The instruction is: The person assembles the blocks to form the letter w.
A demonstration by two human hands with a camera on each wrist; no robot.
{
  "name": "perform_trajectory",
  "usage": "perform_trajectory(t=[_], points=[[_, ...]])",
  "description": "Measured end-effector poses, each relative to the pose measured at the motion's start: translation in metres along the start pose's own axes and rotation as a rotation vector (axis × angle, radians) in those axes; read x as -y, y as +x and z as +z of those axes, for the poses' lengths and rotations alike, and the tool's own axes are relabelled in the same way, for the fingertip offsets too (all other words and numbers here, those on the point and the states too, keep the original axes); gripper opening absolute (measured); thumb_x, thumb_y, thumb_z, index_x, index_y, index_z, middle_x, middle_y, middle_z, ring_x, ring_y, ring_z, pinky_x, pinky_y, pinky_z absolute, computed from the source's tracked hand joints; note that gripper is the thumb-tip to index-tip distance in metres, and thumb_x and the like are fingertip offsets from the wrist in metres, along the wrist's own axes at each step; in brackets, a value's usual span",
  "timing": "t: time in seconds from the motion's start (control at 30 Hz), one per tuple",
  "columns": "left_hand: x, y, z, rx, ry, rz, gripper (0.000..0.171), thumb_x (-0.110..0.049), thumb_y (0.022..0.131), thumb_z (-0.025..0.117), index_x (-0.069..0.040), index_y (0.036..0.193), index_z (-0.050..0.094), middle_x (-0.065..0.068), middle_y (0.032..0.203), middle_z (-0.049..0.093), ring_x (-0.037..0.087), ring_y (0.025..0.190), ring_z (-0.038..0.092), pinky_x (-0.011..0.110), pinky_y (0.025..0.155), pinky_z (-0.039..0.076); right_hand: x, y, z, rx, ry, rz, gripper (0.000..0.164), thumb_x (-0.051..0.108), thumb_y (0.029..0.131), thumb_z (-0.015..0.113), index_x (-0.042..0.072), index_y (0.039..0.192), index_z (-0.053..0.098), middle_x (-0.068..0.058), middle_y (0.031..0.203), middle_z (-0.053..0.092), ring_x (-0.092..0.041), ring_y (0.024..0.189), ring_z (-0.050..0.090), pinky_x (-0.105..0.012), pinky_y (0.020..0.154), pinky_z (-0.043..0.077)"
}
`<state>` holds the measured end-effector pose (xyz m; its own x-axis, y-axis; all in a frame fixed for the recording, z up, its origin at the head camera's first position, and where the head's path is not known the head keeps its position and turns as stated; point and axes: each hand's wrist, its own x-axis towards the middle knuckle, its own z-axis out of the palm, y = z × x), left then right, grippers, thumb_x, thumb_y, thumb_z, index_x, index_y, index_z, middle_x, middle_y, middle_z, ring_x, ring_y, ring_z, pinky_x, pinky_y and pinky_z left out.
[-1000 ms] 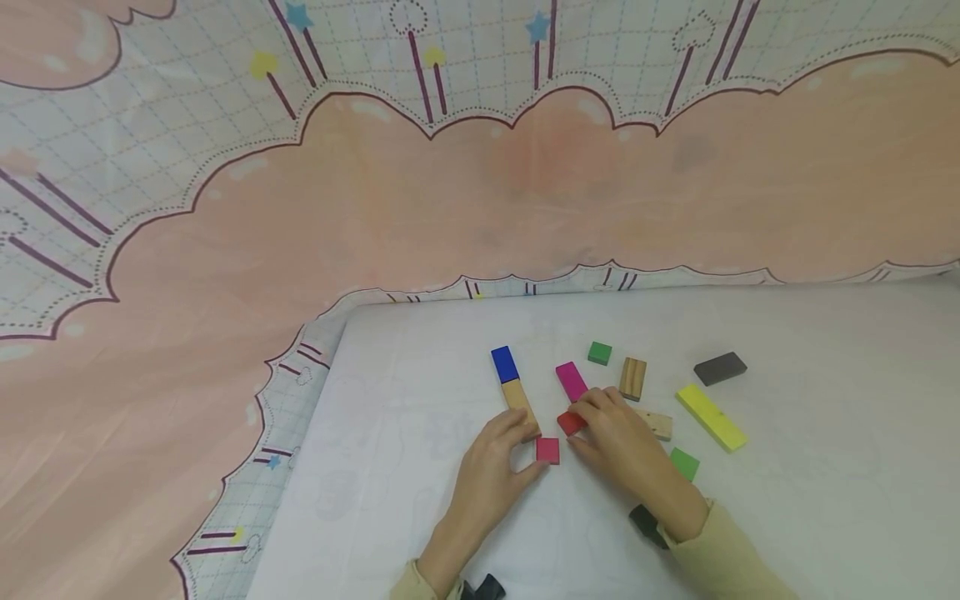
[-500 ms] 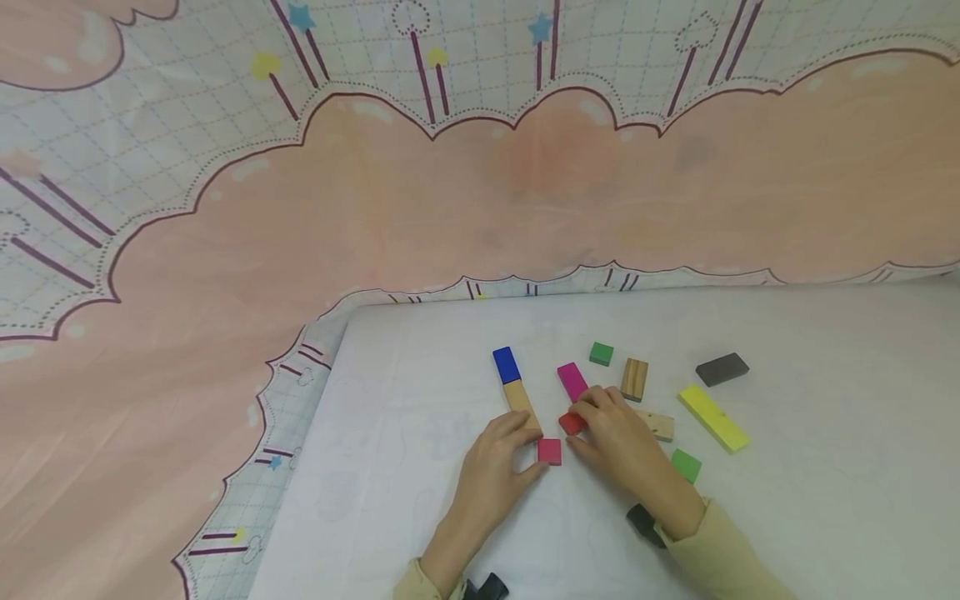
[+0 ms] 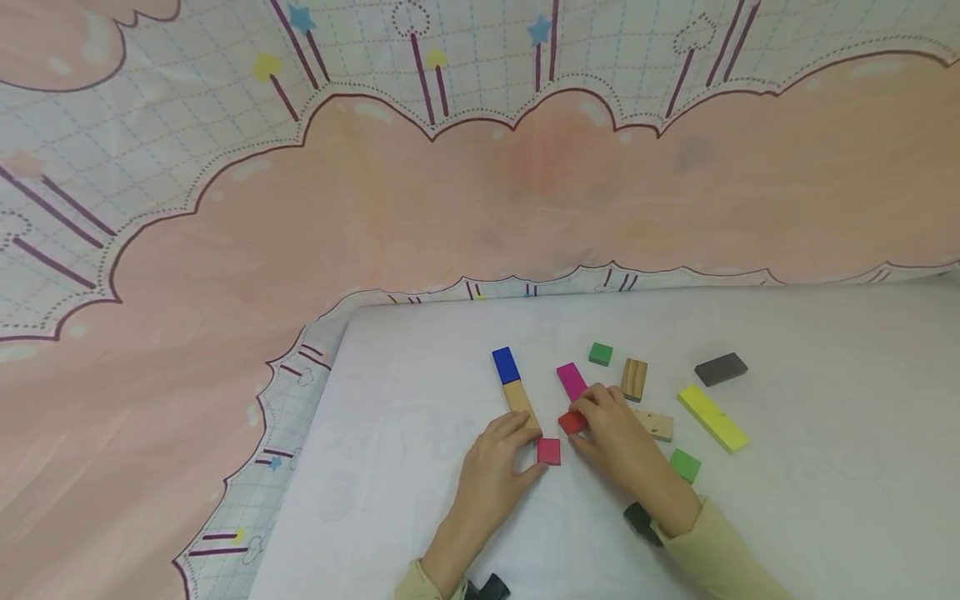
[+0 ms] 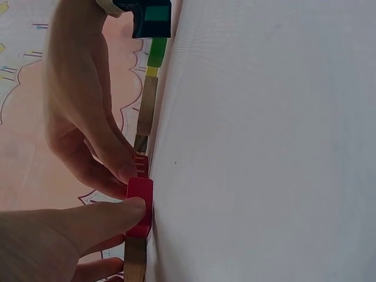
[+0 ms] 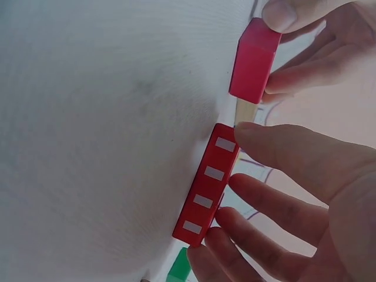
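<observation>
In the head view, bare white table [image 3: 862, 483] is left for passage at the lower right and lower left of centre. Near lower centre, only a narrow gap is left between the pinkish-red block [image 3: 549, 452] and the red block [image 3: 572, 422], flanked by the left hand [image 3: 487, 471] and right hand [image 3: 622, 437]. Right of centre, the way is interrupted by a yellow block [image 3: 713, 418] and a dark grey block [image 3: 721, 369].

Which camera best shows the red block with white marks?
The right wrist view: there the red block faces the camera, four white marks showing. The head view shows only part, as the right hand covers the rest. The left wrist view shows just a small striped bit beyond the pinkish-red block.
</observation>
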<state>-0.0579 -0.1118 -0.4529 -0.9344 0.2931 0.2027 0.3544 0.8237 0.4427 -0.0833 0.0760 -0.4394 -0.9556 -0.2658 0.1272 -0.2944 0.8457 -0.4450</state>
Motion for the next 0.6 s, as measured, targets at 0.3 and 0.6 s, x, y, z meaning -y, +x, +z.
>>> perform_trajectory(t=[0.3,0.6], points=[[0.0009,-0.0007,0.0008,-0.017,-0.003,0.006,0.038,-0.023,0.076,0.087,-0.013,0.111,0.075,0.006,0.132,0.065,0.024,0.127,0.057,0.044,0.102,0.051,0.0004,0.0021,0.0003,0.008,0.010,0.013,0.037,0.014,0.076,0.086,0.003,0.108,0.072,-0.014,0.112,0.061,-0.030,0.107,0.055,-0.040,0.084,0.060],[0.0002,-0.0008,0.0004,-0.006,-0.011,0.002,0.037,-0.023,0.077,0.086,-0.013,0.111,0.075,0.006,0.133,0.064,0.024,0.128,0.056,0.044,0.103,0.050,0.0008,0.0044,0.0014,0.021,0.005,0.031,0.037,0.016,0.076,0.086,0.003,0.108,0.071,-0.014,0.112,0.060,-0.029,0.107,0.054,-0.039,0.084,0.060]])
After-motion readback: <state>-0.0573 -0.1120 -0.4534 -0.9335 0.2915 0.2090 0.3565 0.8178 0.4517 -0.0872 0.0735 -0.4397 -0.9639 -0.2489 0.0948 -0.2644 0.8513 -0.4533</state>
